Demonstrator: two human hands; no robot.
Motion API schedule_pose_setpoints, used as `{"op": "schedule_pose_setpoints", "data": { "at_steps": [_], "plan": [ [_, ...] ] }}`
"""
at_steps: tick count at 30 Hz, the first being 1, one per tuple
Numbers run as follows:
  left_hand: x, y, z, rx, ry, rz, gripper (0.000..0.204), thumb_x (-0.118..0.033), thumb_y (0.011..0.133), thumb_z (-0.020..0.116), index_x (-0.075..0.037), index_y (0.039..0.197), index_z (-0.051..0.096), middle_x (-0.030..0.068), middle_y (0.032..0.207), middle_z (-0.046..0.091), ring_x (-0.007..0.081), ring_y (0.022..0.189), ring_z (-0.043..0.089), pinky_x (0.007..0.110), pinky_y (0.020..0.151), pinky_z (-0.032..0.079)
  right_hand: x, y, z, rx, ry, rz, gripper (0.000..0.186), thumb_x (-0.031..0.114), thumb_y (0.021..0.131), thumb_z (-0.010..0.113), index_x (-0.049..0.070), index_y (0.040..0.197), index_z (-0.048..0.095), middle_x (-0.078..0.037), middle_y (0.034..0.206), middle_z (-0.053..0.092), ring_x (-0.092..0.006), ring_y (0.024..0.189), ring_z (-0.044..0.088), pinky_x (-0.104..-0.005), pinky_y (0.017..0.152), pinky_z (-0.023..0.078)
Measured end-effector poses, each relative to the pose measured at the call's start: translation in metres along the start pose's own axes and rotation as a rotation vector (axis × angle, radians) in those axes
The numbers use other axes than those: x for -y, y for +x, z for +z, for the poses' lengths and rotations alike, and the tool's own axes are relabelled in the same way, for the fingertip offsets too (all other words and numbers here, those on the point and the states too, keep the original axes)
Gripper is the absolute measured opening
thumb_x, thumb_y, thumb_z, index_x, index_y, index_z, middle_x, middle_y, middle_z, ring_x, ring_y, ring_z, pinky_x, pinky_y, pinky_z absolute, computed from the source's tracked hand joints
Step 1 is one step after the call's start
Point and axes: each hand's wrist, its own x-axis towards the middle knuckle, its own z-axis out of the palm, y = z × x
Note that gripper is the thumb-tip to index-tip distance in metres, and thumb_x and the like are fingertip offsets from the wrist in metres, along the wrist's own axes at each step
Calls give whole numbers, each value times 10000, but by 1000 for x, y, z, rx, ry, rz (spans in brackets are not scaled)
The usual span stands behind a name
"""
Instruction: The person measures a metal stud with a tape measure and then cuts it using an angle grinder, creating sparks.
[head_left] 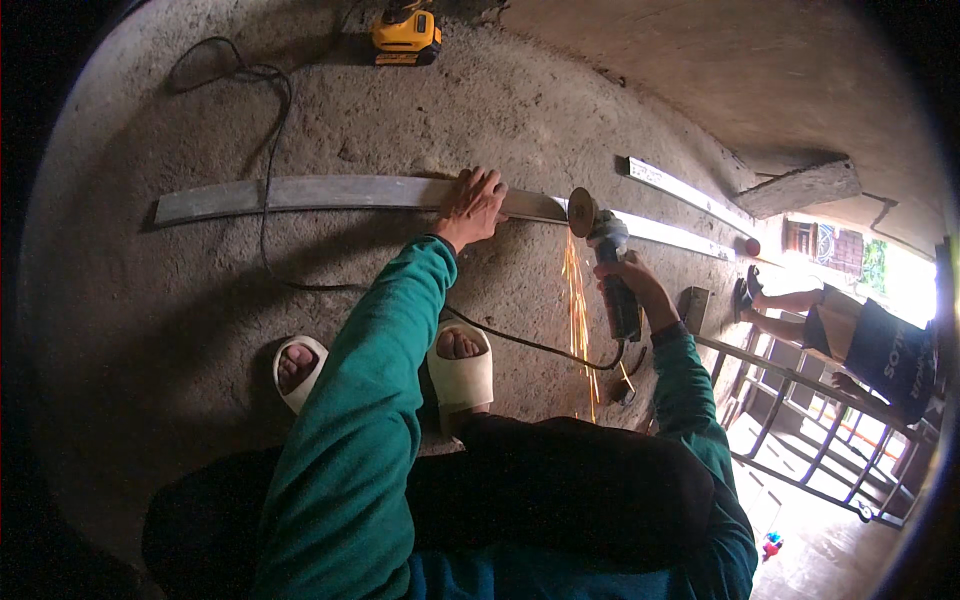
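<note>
A long flat metal bar [330, 192] lies across the concrete floor in front of me. My left hand [474, 208] is closed over it near the middle and presses it to the floor. To the right, my right hand [636, 280] grips the dark body of an angle grinder [616, 290]. The grinder's disc [582, 212] meets the metal bar, and orange sparks [577, 310] stream from there toward me. A black cord runs from the grinder's rear, past my feet, off to the left.
A yellow and black power tool [406, 38] stands at the far edge. Another metal bar [685, 192] lies at the right, near a concrete block [803, 187]. My sandalled feet [460, 365] are close by. At the far right a person [870, 345] stands beside a metal frame [815, 425].
</note>
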Motion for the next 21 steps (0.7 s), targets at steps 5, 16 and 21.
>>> {"op": "schedule_pose_setpoints", "data": {
  "at_steps": [5, 16, 21],
  "plan": [
    [-1, 3, -7, 182, -40, -64, 559, -329, 826, 655, -14, 1269, 520, 199, 1328, 467, 430, 1243, 405, 513, 1052, 325, -6, 8, 3, -106, -23, -19, 260, 208, 695, 757, 12, 790, 615, -74, 665, 605, -170, 557, 601, -292, 515, 484],
    [5, -5, 7, 47, 48, -34, 507, -349, 807, 686, -23, 1174, 558, 149, 1240, 476, 363, 1180, 425, 466, 993, 362, -13, 22, -4, 21, -81, -23, 270, 213, 791, 702, 32, 923, 551, -55, 756, 603, -158, 637, 623, -287, 584, 517],
    [-5, -2, 5, -77, 108, -5, 444, -366, 786, 708, -38, 1064, 597, 84, 1111, 508, 283, 1097, 463, 413, 916, 406, -27, 27, -16, 69, -54, -30, 295, 249, 743, 725, 19, 871, 592, -64, 744, 616, -164, 616, 624, -289, 554, 509]
  ]
}}
